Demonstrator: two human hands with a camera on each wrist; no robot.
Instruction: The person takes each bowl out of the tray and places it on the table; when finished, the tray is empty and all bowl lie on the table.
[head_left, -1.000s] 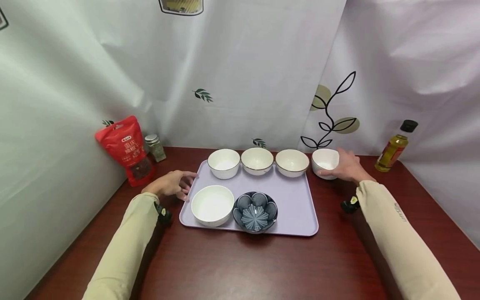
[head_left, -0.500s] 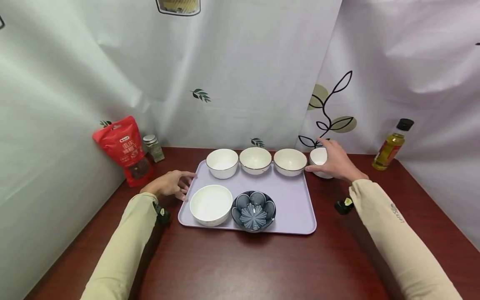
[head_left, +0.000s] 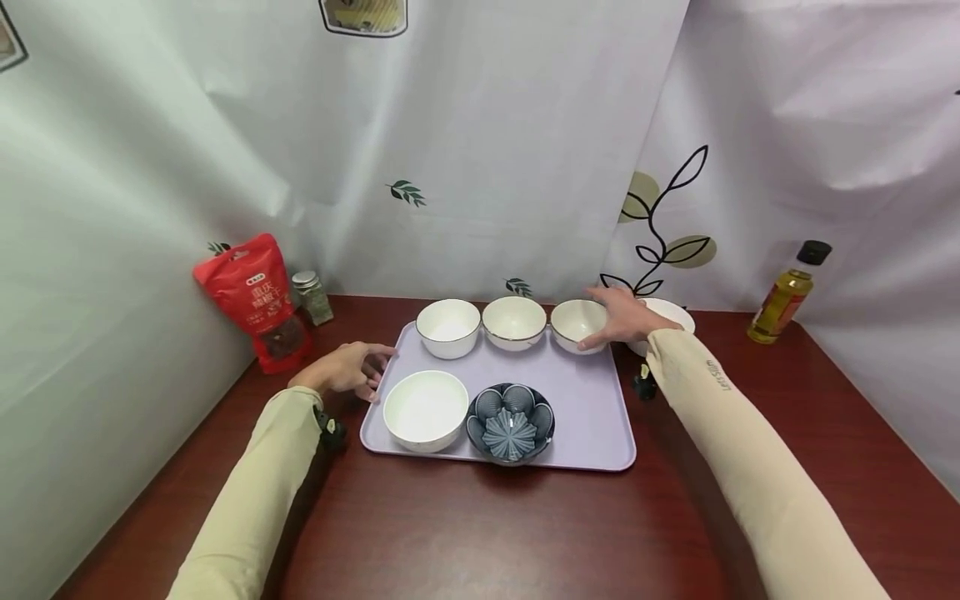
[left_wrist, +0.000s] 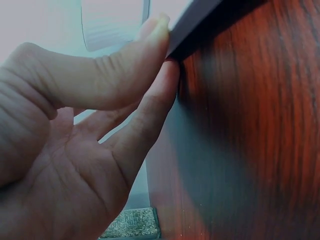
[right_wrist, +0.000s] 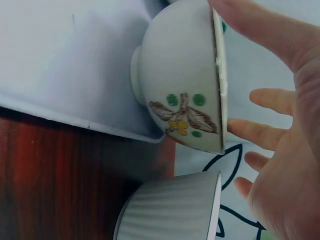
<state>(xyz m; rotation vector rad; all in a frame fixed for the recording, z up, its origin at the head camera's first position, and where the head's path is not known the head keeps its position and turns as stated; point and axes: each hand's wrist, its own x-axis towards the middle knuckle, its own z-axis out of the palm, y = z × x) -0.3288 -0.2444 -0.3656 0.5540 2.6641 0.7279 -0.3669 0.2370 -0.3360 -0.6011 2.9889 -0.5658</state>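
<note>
My left hand (head_left: 347, 368) pinches the left rim of the lilac tray (head_left: 588, 417) between thumb and finger, as the left wrist view shows close up. My right hand (head_left: 618, 319) hovers over the right-hand bowl (head_left: 574, 323) of the tray's back row, fingers spread and thumb at its rim. In the right wrist view this bowl (right_wrist: 182, 75) is cream with a painted flower and a brown rim. Just off the tray, a white ribbed bowl (right_wrist: 172, 210) stands beside it, partly hidden by the right arm in the head view.
Two more bowls share the back row, a white one (head_left: 448, 329) and a cream one (head_left: 514, 323). In front sit a white bowl (head_left: 425, 410) and a dark blue petal-patterned bowl (head_left: 511, 425). A red pouch (head_left: 258, 296), spice jar (head_left: 312, 297) and oil bottle (head_left: 787, 296) stand along the back.
My right hand has let go of the white ribbed bowl and moved left to the right-hand bowl of the back row. The left hand has stayed at the tray's rim.
</note>
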